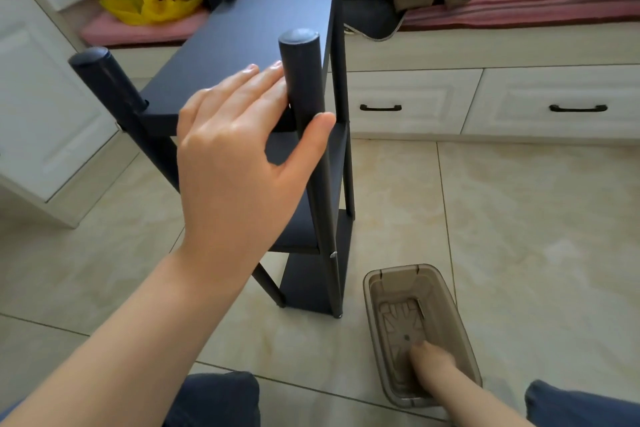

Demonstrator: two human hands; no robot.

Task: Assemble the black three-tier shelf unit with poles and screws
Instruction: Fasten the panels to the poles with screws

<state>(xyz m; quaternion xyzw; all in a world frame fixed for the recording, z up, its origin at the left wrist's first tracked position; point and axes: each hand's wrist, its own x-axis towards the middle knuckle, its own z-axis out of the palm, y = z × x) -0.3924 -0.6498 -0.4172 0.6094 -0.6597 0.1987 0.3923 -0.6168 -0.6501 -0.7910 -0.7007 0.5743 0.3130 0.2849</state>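
Left hand: the left hand (pixel 239 156) lies flat against the near pole (pixel 301 80), fingers straight and pressed together on one side of it, thumb spread out to touch the other. The pole sits in the fork of the hand, braced rather than clenched.
Shelf unit: the black shelf unit (pixel 249 42) stands upright on the tiled floor (pixel 519 218). Its top board runs away from the fingertips and two more boards sit below the palm. Four pole ends rise above the top board.
Screw: one small silver screw head (pixel 333 254) shows on the held pole, well below the thumb, near the middle board.
Right hand: the right hand (pixel 431 359) is down inside the smoky plastic bin (pixel 446 291), which sits on the floor below and to the thumb side of the left hand's hold. I cannot tell whether its fingers are spread or pinching anything.
Bin contents: there is a small dark spot just beyond the fingertips. It could be a screw or only a mark in the moulding.
Step in hand: the frame looks nearly complete, so I judge this to be fetching a remaining fastener while the unit is steadied.
Next move: it calls for a firm pinch on something small, then lifting it up to a joint on the held pole, with the left hand stopping the tall frame from tipping.
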